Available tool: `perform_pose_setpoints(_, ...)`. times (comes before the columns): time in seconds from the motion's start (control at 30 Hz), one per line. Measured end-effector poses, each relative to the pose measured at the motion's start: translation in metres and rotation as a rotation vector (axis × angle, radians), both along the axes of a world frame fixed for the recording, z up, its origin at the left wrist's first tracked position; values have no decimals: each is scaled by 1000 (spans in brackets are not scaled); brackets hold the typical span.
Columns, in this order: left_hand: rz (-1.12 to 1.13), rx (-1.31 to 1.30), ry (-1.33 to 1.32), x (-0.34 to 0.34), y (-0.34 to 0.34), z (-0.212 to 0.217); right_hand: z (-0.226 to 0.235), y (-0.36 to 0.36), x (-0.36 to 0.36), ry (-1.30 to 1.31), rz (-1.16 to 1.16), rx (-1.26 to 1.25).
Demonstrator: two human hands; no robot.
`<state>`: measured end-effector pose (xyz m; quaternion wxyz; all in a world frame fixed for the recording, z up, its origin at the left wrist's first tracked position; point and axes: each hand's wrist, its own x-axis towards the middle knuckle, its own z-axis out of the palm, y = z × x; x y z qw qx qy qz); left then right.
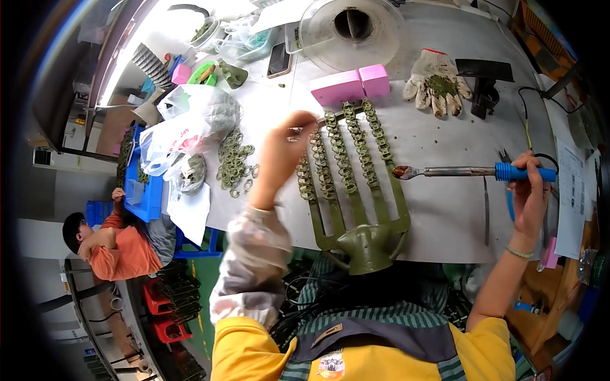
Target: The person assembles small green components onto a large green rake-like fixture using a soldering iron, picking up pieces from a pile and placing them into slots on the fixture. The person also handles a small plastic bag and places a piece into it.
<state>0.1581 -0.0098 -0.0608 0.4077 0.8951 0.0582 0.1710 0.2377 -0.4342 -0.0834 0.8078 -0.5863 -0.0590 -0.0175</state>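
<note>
A dark green rake-shaped frame (370, 246) lies on the table, its several prongs lined with small green rings (346, 166) and their far ends by a pink block. My left hand (284, 149) is over the far end of the leftmost prongs. Its fingertips are pinched together; what they hold, if anything, is hidden. My right hand (530, 193) grips the blue handle of a soldering iron (454, 171). The iron lies level, pointing left, its flattened brownish tip just right of the rightmost prong.
Loose green rings (234, 162) lie left of my left forearm, beside plastic bags (197, 117). Pink blocks (337, 87), a stained glove (437, 86), a black stand (484, 79) and a round clear cover (318, 38) stand farther back. Another person (121, 251) sits at far left.
</note>
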Motion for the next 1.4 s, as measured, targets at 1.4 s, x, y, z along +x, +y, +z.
perform_pose_setpoints(1.4,-263,457,-70,8,-101,-33,-15,25,-5,55,72,13)
